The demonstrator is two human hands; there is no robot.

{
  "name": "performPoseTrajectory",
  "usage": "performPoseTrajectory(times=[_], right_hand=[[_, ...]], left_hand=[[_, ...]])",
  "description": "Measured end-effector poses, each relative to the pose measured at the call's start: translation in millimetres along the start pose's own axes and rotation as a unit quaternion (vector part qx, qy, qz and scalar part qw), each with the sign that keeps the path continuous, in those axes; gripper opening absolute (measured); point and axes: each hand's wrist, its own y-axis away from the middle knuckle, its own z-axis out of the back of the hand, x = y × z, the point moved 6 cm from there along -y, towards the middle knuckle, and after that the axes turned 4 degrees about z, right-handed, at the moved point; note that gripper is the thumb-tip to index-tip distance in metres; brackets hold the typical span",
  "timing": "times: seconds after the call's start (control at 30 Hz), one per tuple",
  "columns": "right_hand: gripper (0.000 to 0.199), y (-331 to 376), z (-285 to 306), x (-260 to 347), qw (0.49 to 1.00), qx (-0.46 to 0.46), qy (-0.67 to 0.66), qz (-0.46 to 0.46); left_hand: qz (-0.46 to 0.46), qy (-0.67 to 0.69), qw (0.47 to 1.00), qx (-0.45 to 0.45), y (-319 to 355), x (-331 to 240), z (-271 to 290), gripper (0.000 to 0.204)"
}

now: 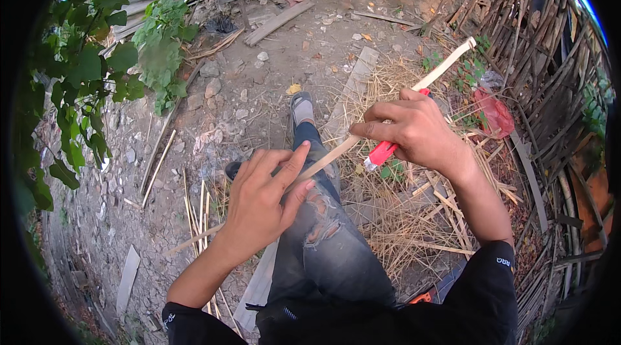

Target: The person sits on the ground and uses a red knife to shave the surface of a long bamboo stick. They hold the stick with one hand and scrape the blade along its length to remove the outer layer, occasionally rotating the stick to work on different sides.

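Note:
A long, pale strip of split wood, like bamboo point(446, 68), runs slantwise across my lap from the upper right to the lower left. My left hand point(257, 199) is closed loosely on its lower part, thumb and index finger on either side, and the thin tail comes out beyond the wrist. Higher up, my right hand point(417, 126) grips a red utility knife point(383, 152) in its palm. The strip also passes under the fingers of that hand. The knife's metallic end points down and left; where its blade lies is not clear.
Straw-like shavings point(394, 215) cover the ground right of my legs. A saw with an orange handle point(422, 298) lies by my right hip. Several thin strips point(202, 209) lie at left, boards point(279, 23) farther off. A stick fence point(517, 34) stands right, leafy vines point(84, 67) hang left.

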Motion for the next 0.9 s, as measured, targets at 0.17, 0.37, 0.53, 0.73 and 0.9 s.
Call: performPoseTrajectory(times=[0.17,0.37,0.53,0.73,0.9], right_hand=[[0.042,-10,-3,4,0.996,-0.013,-0.083,0.024],[0.045,-10,-30,10,0.988,0.053,-0.143,-0.003],[0.025,-12,-12,7,0.97,-0.123,-0.161,-0.138],[0.036,0,-26,29,0.899,-0.039,-0.324,-0.294],[0.036,0,-55,73,0.89,0.045,-0.403,-0.207]], left_hand=[[0.136,0.201,0.964,0.103,23,23,-20,0.049],[0.188,0.317,0.924,0.103,53,19,-46,0.042],[0.177,0.339,0.924,0.027,68,28,-50,0.037],[0.219,0.391,0.894,0.018,75,36,-52,0.036],[0.303,0.465,0.831,0.033,67,28,-51,0.039]])
